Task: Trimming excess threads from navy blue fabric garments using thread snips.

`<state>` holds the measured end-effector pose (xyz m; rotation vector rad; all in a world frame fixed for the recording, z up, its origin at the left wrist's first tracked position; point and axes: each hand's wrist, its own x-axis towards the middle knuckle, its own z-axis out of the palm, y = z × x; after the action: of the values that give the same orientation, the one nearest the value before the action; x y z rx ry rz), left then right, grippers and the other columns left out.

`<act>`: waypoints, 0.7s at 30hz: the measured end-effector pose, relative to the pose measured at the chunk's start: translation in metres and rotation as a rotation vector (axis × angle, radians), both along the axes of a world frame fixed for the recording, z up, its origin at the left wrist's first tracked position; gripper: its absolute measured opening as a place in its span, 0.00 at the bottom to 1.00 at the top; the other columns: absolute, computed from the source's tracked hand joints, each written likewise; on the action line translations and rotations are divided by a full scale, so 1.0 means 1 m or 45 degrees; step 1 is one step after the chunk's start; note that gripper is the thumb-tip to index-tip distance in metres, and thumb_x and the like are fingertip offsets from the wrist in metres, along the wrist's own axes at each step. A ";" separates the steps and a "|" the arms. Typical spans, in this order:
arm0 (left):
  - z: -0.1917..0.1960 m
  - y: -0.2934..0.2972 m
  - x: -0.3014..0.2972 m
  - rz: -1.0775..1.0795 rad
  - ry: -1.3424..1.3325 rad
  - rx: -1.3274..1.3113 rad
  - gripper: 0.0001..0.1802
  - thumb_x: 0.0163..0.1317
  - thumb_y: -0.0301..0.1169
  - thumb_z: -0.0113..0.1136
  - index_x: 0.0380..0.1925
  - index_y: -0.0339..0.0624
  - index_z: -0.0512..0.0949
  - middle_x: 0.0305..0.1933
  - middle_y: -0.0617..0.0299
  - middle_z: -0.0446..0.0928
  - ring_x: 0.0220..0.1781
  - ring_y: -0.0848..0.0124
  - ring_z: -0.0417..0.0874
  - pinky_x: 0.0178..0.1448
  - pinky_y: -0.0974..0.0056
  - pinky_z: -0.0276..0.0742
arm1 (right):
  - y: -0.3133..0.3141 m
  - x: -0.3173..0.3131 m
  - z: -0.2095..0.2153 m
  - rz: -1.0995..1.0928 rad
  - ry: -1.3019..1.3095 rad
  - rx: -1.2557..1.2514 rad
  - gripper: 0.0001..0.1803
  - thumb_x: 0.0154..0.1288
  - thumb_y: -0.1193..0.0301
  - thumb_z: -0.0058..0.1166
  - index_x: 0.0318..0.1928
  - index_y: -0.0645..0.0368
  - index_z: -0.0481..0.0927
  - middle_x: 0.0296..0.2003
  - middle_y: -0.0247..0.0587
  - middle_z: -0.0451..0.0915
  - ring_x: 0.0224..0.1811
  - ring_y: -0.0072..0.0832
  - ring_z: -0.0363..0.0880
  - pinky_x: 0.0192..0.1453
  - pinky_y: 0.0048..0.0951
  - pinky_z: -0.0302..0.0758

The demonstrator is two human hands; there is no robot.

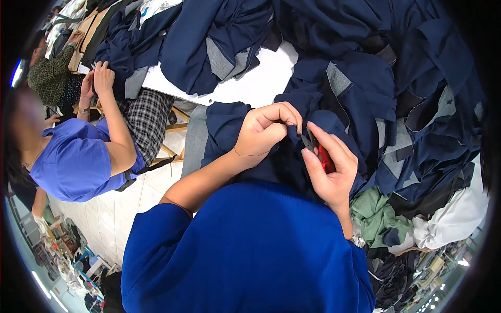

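My left hand (262,134) is closed in a pinch on the edge of a navy garment (225,124) in front of my body. A thin dark thread crosses my left wrist. In my right hand (334,169) is a pair of thread snips (325,158) with red on the handle and dark blades. The blade tips point up and left, close to my left fingertips. Whether the blades touch the cloth is too small to tell. More of the garment hangs below and between both hands, partly hidden by them.
Heaped navy garments (344,31) with grey lining cover much of the white table (266,73). Green cloth (377,214) and white cloth (449,219) lie to my right. On the left, a co-worker in a blue-violet top (78,159) handles navy cloth; another person works beyond.
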<state>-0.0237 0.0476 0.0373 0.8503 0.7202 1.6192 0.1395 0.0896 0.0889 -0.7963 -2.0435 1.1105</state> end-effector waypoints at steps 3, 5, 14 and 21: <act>-0.001 -0.002 0.001 0.009 0.026 0.002 0.08 0.47 0.15 0.40 0.25 0.31 0.70 0.34 0.58 0.73 0.36 0.75 0.72 0.46 0.72 0.68 | -0.001 0.000 -0.001 0.027 0.008 0.024 0.22 0.49 0.82 0.60 0.49 0.65 0.78 0.23 0.38 0.75 0.22 0.20 0.70 0.26 0.18 0.66; -0.002 -0.002 0.002 0.015 0.046 0.002 0.08 0.47 0.15 0.40 0.25 0.31 0.70 0.34 0.58 0.73 0.36 0.75 0.72 0.46 0.72 0.68 | -0.001 -0.001 -0.003 0.032 0.014 0.043 0.22 0.49 0.82 0.60 0.49 0.64 0.79 0.23 0.38 0.75 0.21 0.21 0.70 0.26 0.18 0.66; -0.003 0.001 0.002 -0.002 0.035 -0.027 0.08 0.47 0.15 0.39 0.24 0.31 0.70 0.33 0.58 0.73 0.35 0.75 0.72 0.44 0.73 0.68 | 0.000 0.000 -0.002 0.011 -0.021 0.077 0.22 0.48 0.83 0.61 0.49 0.64 0.79 0.23 0.38 0.75 0.20 0.21 0.70 0.25 0.19 0.66; -0.006 -0.002 0.000 -0.011 0.047 -0.045 0.10 0.46 0.15 0.41 0.26 0.30 0.73 0.35 0.57 0.75 0.38 0.74 0.74 0.46 0.71 0.69 | -0.001 -0.007 -0.004 0.004 -0.011 0.063 0.21 0.49 0.83 0.61 0.48 0.65 0.79 0.22 0.37 0.74 0.20 0.20 0.69 0.25 0.18 0.65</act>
<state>-0.0240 0.0454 0.0313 0.8589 0.7679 1.5819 0.1324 0.0882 0.0853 -0.7750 -2.0722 1.0556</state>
